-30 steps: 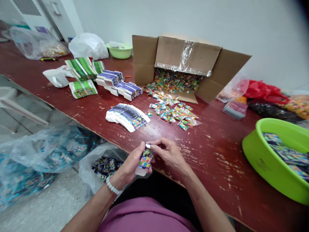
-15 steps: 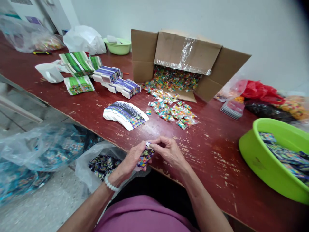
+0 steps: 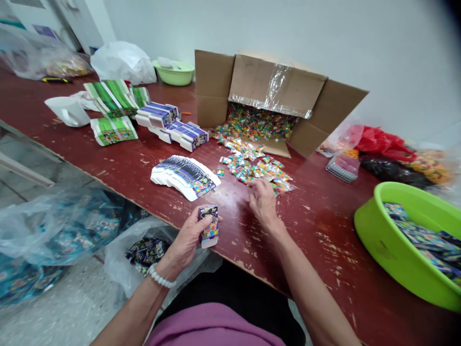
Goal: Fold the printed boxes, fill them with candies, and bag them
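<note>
My left hand point(image 3: 188, 235) grips a small printed box point(image 3: 210, 228), dark with colourful pictures, just over the table's front edge. A white flap sticks out at the box's lower end. Loosely curled, my right hand point(image 3: 263, 202) is at the near edge of a pile of small clear candy packets point(image 3: 239, 166), its fingers apart and nothing visible in them. Whether the fingertips touch a packet I cannot tell. Between the hands and the back of the table lies a fan of flat purple-and-white cartons point(image 3: 183, 175).
An open cardboard box point(image 3: 277, 89) spills more packets. Bundled purple cartons point(image 3: 189, 134) and green cartons point(image 3: 114, 130) stand left, beside a white mug point(image 3: 68, 111). A green basin point(image 3: 382, 250) at right holds filled packs. Plastic bags point(image 3: 122, 259) lie below the table's front edge.
My right hand has left the small box and moved forward and right to the candy packets. My left hand has shifted slightly left, turning the box more upright.
</note>
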`<state>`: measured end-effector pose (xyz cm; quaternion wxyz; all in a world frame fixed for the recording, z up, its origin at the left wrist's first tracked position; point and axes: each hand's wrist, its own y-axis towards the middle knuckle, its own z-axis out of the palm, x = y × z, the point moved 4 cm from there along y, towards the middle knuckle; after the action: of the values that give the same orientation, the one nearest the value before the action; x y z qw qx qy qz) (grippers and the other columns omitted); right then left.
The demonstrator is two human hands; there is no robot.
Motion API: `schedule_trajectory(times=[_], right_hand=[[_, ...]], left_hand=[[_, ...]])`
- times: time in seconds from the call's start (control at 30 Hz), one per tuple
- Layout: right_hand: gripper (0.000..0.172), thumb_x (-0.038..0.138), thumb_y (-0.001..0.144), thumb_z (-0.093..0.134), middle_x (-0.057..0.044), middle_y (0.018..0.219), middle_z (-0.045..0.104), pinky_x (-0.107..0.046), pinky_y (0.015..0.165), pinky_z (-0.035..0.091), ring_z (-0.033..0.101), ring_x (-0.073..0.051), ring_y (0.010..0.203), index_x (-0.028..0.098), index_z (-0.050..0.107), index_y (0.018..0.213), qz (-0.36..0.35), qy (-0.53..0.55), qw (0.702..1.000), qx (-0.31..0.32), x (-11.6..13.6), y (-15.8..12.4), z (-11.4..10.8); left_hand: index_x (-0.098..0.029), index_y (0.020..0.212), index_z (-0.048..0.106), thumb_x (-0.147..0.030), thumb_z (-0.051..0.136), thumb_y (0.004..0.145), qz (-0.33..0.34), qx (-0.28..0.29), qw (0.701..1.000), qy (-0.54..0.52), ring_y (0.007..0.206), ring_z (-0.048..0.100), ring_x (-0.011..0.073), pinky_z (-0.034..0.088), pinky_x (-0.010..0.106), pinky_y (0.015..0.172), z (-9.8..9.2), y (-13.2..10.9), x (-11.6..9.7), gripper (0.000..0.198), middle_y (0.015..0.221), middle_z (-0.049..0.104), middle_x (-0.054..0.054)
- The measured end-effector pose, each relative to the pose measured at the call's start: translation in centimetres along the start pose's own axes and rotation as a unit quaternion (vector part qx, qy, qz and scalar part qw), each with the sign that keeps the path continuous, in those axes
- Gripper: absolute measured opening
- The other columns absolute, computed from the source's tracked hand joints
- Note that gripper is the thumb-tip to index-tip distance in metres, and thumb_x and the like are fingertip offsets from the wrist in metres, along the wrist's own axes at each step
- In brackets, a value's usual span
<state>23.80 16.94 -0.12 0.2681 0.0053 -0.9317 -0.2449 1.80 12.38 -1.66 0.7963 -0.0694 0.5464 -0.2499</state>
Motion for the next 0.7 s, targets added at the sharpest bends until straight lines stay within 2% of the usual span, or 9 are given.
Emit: schedule_trajectory(times=[0.1, 0.2, 0.3, 0.37, 0.43, 0.5, 0.57, 0.63, 0.7], right_hand=[[0.030, 0.010, 0.084, 0.055, -0.014, 0.118, 0.064, -0.042, 0.089, 0.044, 0.052, -0.030, 0.109, 0.018, 0.070, 0.109, 0.042, -0.167, 0.985, -0.007, -3.2, 2.8, 0.3], [0.016, 0.020, 0.089, 0.056, -0.013, 0.108, 0.068, -0.041, 0.086, 0.043, 0.053, -0.029, 0.104, 0.019, 0.072, 0.089, 0.046, -0.160, 0.986, -0.001, -4.6, 3.6, 0.1], [0.020, 0.028, 0.091, 0.054, -0.011, 0.097, 0.070, -0.040, 0.085, 0.044, 0.057, -0.026, 0.094, 0.018, 0.071, 0.086, 0.079, -0.047, 0.994, -0.059, -4.8, 2.5, -1.3], [0.021, 0.035, 0.089, 0.057, -0.007, 0.086, 0.070, -0.036, 0.077, 0.047, 0.059, -0.022, 0.080, 0.017, 0.070, 0.088, 0.136, 0.089, 0.983, -0.085, -4.5, 0.9, -2.4], [0.026, 0.042, 0.082, 0.067, -0.003, 0.075, 0.067, -0.031, 0.064, 0.046, 0.057, -0.017, 0.066, 0.017, 0.069, 0.085, 0.221, 0.249, 0.941, -0.064, -3.8, -1.1, -2.9], [0.032, 0.046, 0.071, 0.077, -0.001, 0.068, 0.064, -0.026, 0.055, 0.042, 0.053, -0.014, 0.058, 0.017, 0.068, 0.082, 0.297, 0.388, 0.872, -0.023, -2.6, -3.3, -2.9], [0.036, 0.046, 0.066, 0.082, 0.001, 0.066, 0.063, -0.023, 0.051, 0.038, 0.050, -0.011, 0.054, 0.017, 0.069, 0.083, 0.335, 0.454, 0.826, 0.012, -0.9, -5.3, -2.9], [0.036, 0.045, 0.065, 0.083, 0.001, 0.065, 0.062, -0.022, 0.050, 0.037, 0.048, -0.010, 0.053, 0.017, 0.069, 0.083, 0.345, 0.478, 0.807, 0.035, 0.5, -6.8, -2.8], [0.033, 0.043, 0.067, 0.083, 0.000, 0.068, 0.065, -0.023, 0.053, 0.039, 0.050, -0.010, 0.055, 0.016, 0.070, 0.081, 0.335, 0.470, 0.815, 0.047, 1.7, -7.8, -2.9]], left_hand=[[-0.018, 0.105, 0.061, -0.035, 0.084, 0.069, 0.009, -0.013, 1.000, 0.007, 0.072, 0.067, 0.0171, 0.058, 0.030, 0.062, -1.0, 0.4, -0.6, 0.046, 0.098, 0.070, 0.005], [-0.017, 0.097, 0.062, -0.028, 0.088, 0.062, 0.027, -0.043, 0.997, 0.050, 0.068, 0.065, 0.0149, 0.056, 0.026, 0.062, -2.4, 0.5, -1.1, 0.045, 0.082, 0.068, -0.001], [-0.017, 0.103, 0.064, -0.026, 0.088, 0.061, 0.036, -0.038, 0.993, 0.107, 0.071, 0.066, 0.0155, 0.055, 0.024, 0.061, -3.3, 0.3, -1.7, 0.050, 0.086, 0.069, 0.000], [-0.017, 0.110, 0.065, -0.028, 0.088, 0.061, 0.021, -0.025, 0.992, 0.124, 0.071, 0.067, 0.0168, 0.054, 0.024, 0.057, -3.6, 0.2, -2.0, 0.055, 0.089, 0.071, 0.002], [-0.016, 0.110, 0.064, -0.028, 0.088, 0.060, 0.012, -0.037, 0.993, 0.110, 0.068, 0.067, 0.0171, 0.054, 0.024, 0.053, -3.8, 0.2, -2.1, 0.056, 0.087, 0.070, 0.002], [-0.016, 0.102, 0.062, -0.026, 0.089, 0.058, 0.021, -0.064, 0.995, 0.068, 0.066, 0.067, 0.0167, 0.056, 0.025, 0.050, -3.9, 0.3, -2.0, 0.053, 0.084, 0.068, 0.001], [-0.017, 0.096, 0.059, -0.022, 0.090, 0.056, 0.031, -0.073, 0.997, 0.021, 0.065, 0.067, 0.0168, 0.058, 0.027, 0.049, -3.7, 0.3, -1.7, 0.051, 0.082, 0.067, 0.000], [-0.018, 0.092, 0.056, -0.019, 0.089, 0.057, 0.028, -0.063, 0.998, -0.011, 0.068, 0.068, 0.0177, 0.061, 0.030, 0.052, -3.2, 0.2, -1.3, 0.049, 0.082, 0.066, -0.001], [-0.018, 0.090, 0.054, -0.017, 0.089, 0.057, 0.020, -0.048, 0.998, -0.027, 0.071, 0.070, 0.0184, 0.062, 0.032, 0.056, -2.6, -0.1, -1.0, 0.048, 0.082, 0.066, -0.001]])
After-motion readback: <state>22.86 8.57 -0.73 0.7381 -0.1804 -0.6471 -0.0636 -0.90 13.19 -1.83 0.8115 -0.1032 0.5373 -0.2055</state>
